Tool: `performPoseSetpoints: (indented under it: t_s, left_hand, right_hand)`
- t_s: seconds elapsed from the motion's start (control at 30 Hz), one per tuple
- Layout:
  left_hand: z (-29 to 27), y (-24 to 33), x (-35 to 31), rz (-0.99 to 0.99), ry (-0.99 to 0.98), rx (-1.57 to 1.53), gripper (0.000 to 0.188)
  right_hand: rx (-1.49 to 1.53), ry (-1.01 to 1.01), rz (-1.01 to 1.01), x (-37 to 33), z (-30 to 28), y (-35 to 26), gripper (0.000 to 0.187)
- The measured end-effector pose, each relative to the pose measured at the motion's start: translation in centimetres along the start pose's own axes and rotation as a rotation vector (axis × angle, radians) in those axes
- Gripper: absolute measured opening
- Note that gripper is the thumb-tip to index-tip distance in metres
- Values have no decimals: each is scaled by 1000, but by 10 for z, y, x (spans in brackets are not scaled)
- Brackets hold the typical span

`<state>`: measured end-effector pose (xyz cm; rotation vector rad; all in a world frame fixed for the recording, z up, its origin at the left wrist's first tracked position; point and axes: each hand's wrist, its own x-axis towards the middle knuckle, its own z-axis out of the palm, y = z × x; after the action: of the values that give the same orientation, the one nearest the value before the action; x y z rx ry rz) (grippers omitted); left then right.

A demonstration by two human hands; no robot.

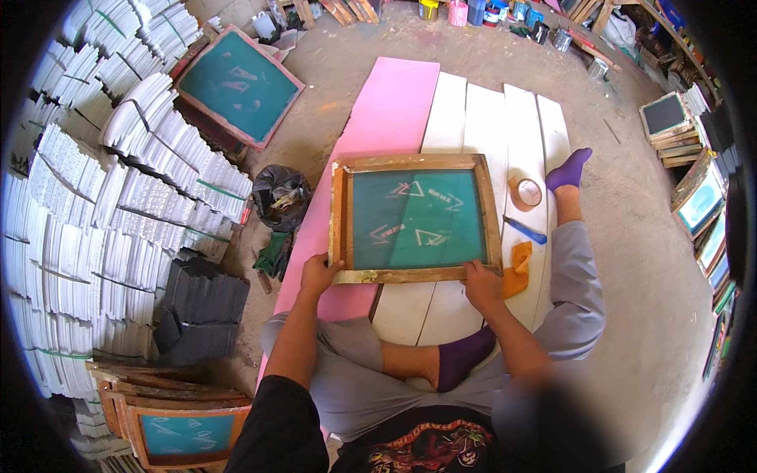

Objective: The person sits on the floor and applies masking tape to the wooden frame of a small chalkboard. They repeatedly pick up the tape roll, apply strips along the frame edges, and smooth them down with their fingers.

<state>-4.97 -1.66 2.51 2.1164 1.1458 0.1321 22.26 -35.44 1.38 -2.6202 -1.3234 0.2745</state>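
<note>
A screen-printing frame [418,218] with wooden sides and green mesh lies over the white boards and pink sheet before me. Pale triangle shapes and small lettering show in its mesh. My left hand [319,274] grips the near left corner, fingers closed on the wood. At the near side toward the right corner, my right hand [482,284] is closed on the frame too. Just right of the frame are a roll of brown tape [526,192], a slim blue-handled tool [526,230] and a crumpled orange cloth [518,270].
Strapped stacks of white sheets [71,229] rise on the left, with a black stack [201,311] beside them. A black bag [281,197] of scraps stands by the pink sheet [386,102]. Other screens lean left [240,87] and lower left [187,433]. Paint cans [428,9] line the back.
</note>
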Motion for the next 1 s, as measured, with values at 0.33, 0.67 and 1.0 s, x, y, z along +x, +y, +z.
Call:
performPoseSetpoints:
  t_s: [0.33, 0.67, 1.0]
  left_hand:
    - [9, -28, 17, -61, -54, -178, 37]
    - [17, -22, 31, 69, 329, -95, 39]
    - [18, 35, 27, 201, 445, -57, 31]
  right_hand:
    - [181, -109, 50, 7, -40, 3, 47]
    - [-28, 475, 383, 147, -75, 108, 44]
    - [-80, 543, 554, 198, -43, 139, 13]
